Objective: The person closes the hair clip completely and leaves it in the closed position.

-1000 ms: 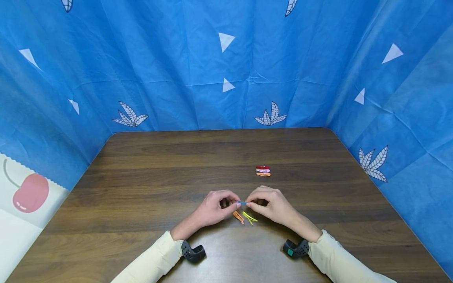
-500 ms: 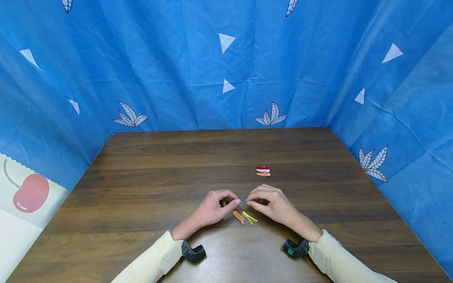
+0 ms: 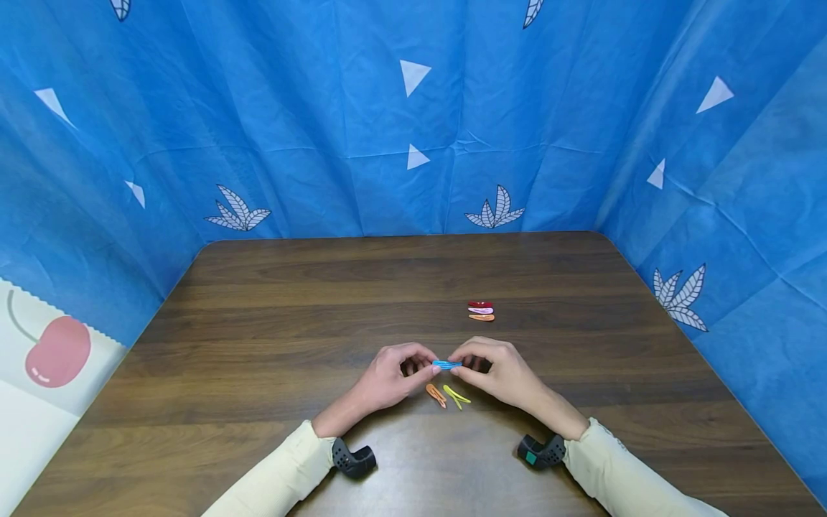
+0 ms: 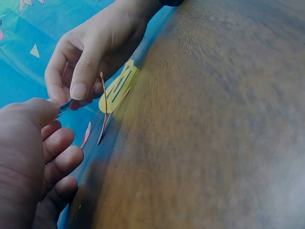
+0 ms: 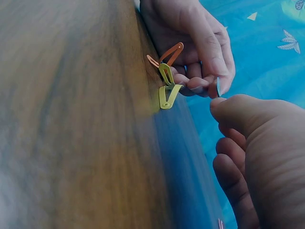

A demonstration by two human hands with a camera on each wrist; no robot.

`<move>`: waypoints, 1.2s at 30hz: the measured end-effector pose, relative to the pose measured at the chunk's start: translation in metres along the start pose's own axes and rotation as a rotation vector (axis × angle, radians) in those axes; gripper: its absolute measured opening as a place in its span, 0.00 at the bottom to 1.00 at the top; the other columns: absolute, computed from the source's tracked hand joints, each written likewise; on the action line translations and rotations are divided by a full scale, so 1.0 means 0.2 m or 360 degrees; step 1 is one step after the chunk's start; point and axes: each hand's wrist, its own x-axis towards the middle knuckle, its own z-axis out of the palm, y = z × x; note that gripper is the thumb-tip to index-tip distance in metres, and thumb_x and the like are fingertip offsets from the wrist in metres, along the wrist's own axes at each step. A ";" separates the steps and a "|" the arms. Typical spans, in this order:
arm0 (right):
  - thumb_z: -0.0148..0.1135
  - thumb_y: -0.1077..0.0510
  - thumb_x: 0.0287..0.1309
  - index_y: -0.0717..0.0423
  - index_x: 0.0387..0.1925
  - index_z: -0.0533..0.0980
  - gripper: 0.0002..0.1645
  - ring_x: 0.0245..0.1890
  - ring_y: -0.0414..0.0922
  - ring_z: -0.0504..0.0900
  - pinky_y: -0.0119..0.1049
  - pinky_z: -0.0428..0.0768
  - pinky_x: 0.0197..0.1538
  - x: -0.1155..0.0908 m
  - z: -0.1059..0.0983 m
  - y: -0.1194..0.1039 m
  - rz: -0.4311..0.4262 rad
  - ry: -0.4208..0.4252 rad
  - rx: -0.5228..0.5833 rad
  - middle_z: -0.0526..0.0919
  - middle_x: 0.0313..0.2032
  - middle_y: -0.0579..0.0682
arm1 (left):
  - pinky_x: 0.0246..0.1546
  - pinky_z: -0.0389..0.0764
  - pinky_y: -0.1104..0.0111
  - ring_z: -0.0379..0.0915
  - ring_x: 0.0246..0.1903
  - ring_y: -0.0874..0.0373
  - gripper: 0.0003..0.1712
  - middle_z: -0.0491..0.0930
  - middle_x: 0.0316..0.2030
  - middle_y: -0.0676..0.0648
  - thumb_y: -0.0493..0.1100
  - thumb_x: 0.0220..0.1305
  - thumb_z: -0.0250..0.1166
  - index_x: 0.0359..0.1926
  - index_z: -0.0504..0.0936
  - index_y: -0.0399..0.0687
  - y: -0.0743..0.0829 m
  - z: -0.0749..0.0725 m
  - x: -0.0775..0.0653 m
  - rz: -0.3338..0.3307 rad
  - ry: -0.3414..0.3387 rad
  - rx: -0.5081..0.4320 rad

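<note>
Both hands on one part: left hand (image 3: 395, 376) pinches the left end of the blue hair clip (image 3: 446, 365) between thumb and fingers, right hand (image 3: 499, 369) pinches the right end the same way. Clip sits level between the two sets of fingertips, long axis running hand to hand. Both wrist views show it nearly edge-on and mostly covered by fingers, so can't tell if it's snapped or unsnapped; clearance to the table (image 3: 291, 323) isn't readable either. Just on the wearer's side of the grip, two loose clips lie on the wood: orange clip (image 3: 436, 396) toward the left hand, yellow clip (image 3: 456, 397) toward the right, near each other, legs spread on both. Beyond the grip and slightly right, a tidy stack of rows: dark red clip (image 3: 480, 304) farthest, pink clip (image 3: 481, 311) in the middle, second orange clip (image 3: 481, 317) closest to the hands, all lying crosswise. Behind each hand, a black wrist unit (image 3: 352, 459) at the cuff of a cream sleeve (image 3: 278, 470). Blue curtain (image 3: 291, 93) well past the grip, behind the table's far edge.
</note>
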 end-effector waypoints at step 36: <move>0.75 0.59 0.59 0.43 0.40 0.86 0.09 0.29 0.31 0.79 0.30 0.82 0.33 0.00 0.00 0.00 0.0084 -0.0065 -0.0008 0.85 0.34 0.34 | 0.28 0.79 0.74 0.74 0.26 0.69 0.06 0.83 0.29 0.55 0.42 0.65 0.73 0.42 0.87 0.49 0.01 0.00 0.00 0.0046 0.0011 0.0059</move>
